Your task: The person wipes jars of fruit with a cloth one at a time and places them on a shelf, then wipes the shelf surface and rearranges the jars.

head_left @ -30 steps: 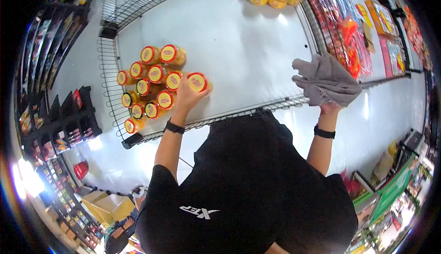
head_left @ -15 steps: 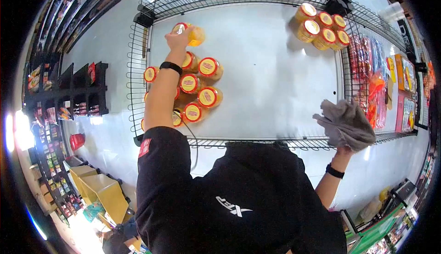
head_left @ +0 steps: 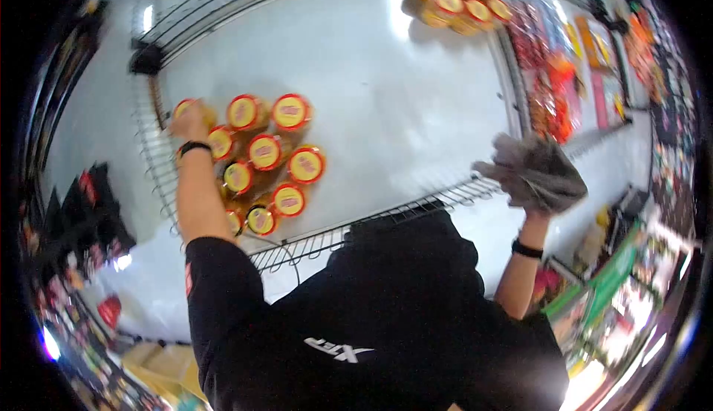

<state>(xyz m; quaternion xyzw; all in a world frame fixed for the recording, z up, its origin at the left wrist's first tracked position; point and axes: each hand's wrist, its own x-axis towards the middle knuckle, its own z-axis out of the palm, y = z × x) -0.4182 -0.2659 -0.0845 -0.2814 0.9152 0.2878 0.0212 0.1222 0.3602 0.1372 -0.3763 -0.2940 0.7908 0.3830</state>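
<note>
My left hand (head_left: 190,123) is closed on a jar with a yellow-and-red lid (head_left: 183,106) at the upper left of a cluster. Several like jars (head_left: 265,152) stand close together beside it on the white shelf (head_left: 401,125). My right hand (head_left: 536,197) holds a crumpled grey cloth (head_left: 538,173) over the shelf's front right part; the cloth covers most of its fingers. A second group of jars (head_left: 462,2) stands at the far right of the shelf.
A black wire rail (head_left: 319,244) runs along the shelf's near edge. Red and orange packages (head_left: 553,88) lie beyond the right-hand rail. At the left is a black rack (head_left: 85,214) with goods, and a yellow box (head_left: 160,366) sits lower down.
The view has turned and shifted. My left hand has brought its jar from beyond the cluster to the cluster's upper left side. My right hand still has the cloth.
</note>
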